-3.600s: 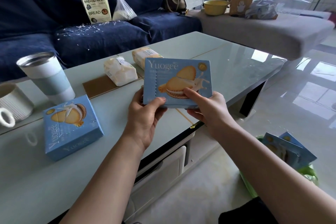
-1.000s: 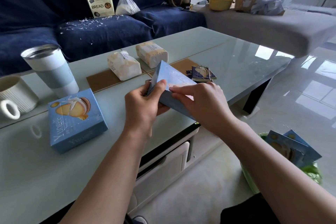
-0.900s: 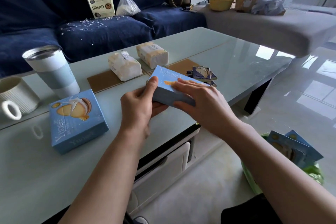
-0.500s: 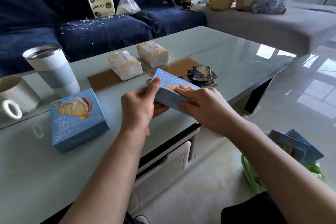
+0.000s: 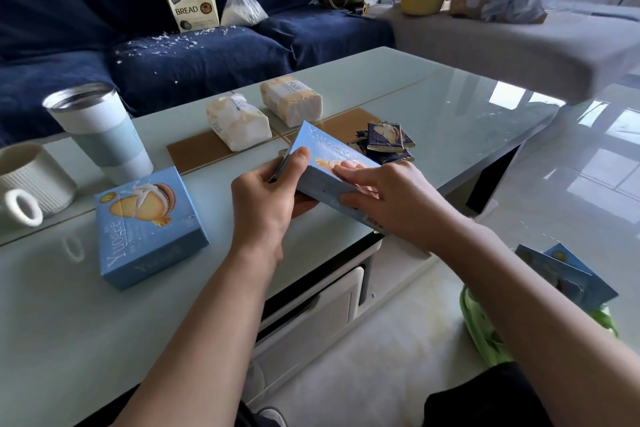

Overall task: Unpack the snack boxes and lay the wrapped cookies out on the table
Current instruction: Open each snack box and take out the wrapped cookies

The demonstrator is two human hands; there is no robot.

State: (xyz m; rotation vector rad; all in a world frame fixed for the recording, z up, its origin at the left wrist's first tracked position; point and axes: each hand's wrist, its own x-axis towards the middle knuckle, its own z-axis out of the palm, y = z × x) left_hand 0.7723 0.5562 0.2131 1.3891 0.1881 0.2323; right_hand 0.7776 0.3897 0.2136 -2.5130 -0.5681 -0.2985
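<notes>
Both my hands hold a light blue snack box (image 5: 325, 152) tilted above the front edge of the glass table (image 5: 446, 114). My left hand (image 5: 266, 198) grips its left end, thumb on top. My right hand (image 5: 391, 201) holds its near side, fingers lying across the printed face. Just behind the box lies a small heap of dark blue wrapped cookies (image 5: 386, 139). A second blue snack box (image 5: 149, 225) lies flat and closed on the table to the left.
Two white tissue packs (image 5: 239, 123) (image 5: 291, 99) lie behind, a steel tumbler (image 5: 97, 128) and a ribbed mug (image 5: 31, 180) at left. A green bin (image 5: 485, 333) with flattened blue boxes (image 5: 568, 274) stands on the floor at right. A navy sofa (image 5: 207, 55) is beyond.
The box, held upright facing me at first, has been turned and tilted low over the table edge. Wrapped cookies have appeared in a heap behind it. My right fingers shifted along its face.
</notes>
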